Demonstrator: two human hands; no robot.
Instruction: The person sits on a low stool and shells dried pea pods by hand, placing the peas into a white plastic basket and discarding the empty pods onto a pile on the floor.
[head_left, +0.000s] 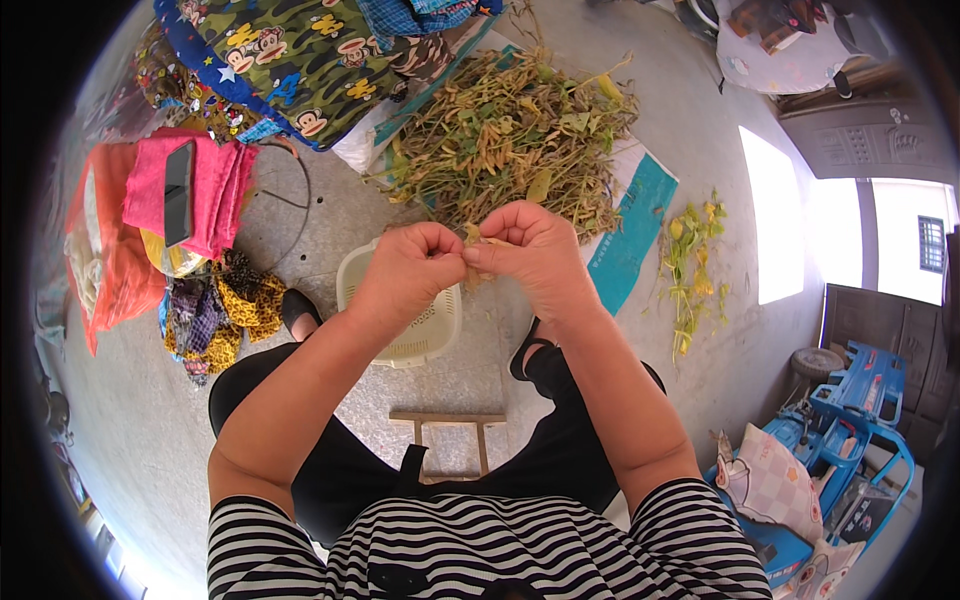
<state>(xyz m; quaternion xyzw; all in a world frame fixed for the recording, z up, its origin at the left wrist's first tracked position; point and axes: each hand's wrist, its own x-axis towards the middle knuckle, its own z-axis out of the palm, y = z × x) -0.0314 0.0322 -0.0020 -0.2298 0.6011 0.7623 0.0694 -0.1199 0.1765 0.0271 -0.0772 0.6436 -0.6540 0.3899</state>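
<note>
My left hand and my right hand meet in front of me, thumbs and forefingers pinched together. Between them is a dry, yellowish bean pod, mostly covered by the fingers. Below my left hand a cream plastic basket with a slotted bottom stands on the floor, partly hidden by that hand and forearm. Just beyond both hands lies a large heap of dried bean plants with pods and leaves. The heap rests on a white and teal woven sack.
A wooden stool shows between my legs. To the left are pink cloth with a phone on it and a red plastic bag. At right lie loose yellow-green stems, with a blue tricycle farther off.
</note>
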